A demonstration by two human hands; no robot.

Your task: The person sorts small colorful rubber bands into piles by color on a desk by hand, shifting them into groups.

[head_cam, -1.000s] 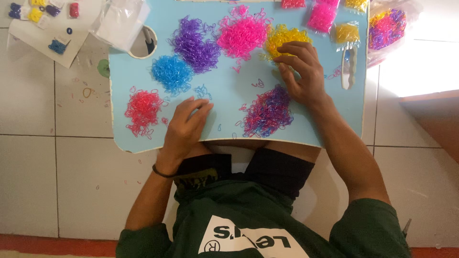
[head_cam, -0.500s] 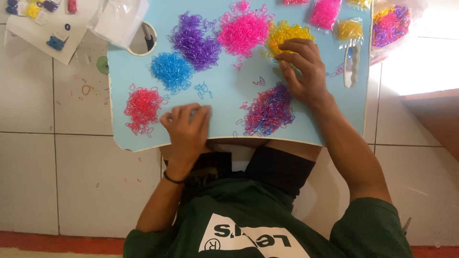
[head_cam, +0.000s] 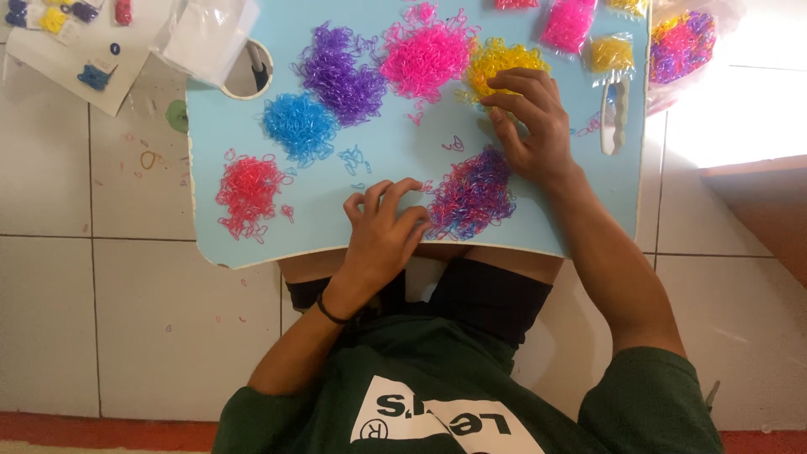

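A light blue lap tray (head_cam: pixel 387 151) carries sorted heaps of small rubber bands: red (head_cam: pixel 246 189), blue (head_cam: pixel 298 126), purple (head_cam: pixel 339 71), pink (head_cam: pixel 426 55), yellow (head_cam: pixel 496 63), and a mixed pink-and-purple heap (head_cam: pixel 472 195). My left hand (head_cam: pixel 382 235) rests near the tray's front edge, fingers curled, fingertips at the left side of the mixed heap. My right hand (head_cam: pixel 534 126) lies flat on the tray, fingertips touching the yellow heap, palm just above the mixed heap. Whether either hand pinches a band is too small to tell.
Small bags of bands (head_cam: pixel 572 21) lie along the tray's far edge, and a bigger bag of mixed bands (head_cam: pixel 681 46) at the far right. A clear plastic bag (head_cam: pixel 210 34) covers the cup hole. A paper sheet with band pieces (head_cam: pixel 76 50) lies on the tiled floor.
My left hand has slid right along the tray's front edge, from beside the red heap to the mixed heap. My right hand has stayed at the yellow heap.
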